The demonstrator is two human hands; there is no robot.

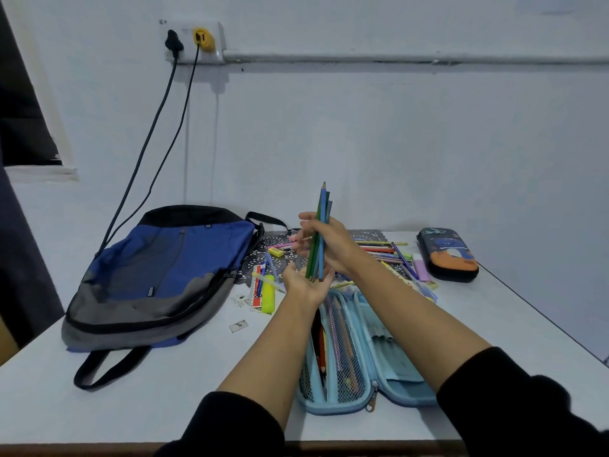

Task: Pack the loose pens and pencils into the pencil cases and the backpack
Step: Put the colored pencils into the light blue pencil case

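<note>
Right hand (pixel 329 242) curled round a bundle of coloured pencils (pixel 321 206), upright above the open blue pencil case (pixel 389 367) | left hand (pixel 304 286) flat, palm up, under their lower ends | step: square the ends on my palm, then tip the bundle lengthwise into the case | loose pens (pixel 379 250) lie on the desk (pixel 131 407) beyond.

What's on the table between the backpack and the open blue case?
Head view: a yellow highlighter, some pens and small scraps lie between backpack and case.
</note>
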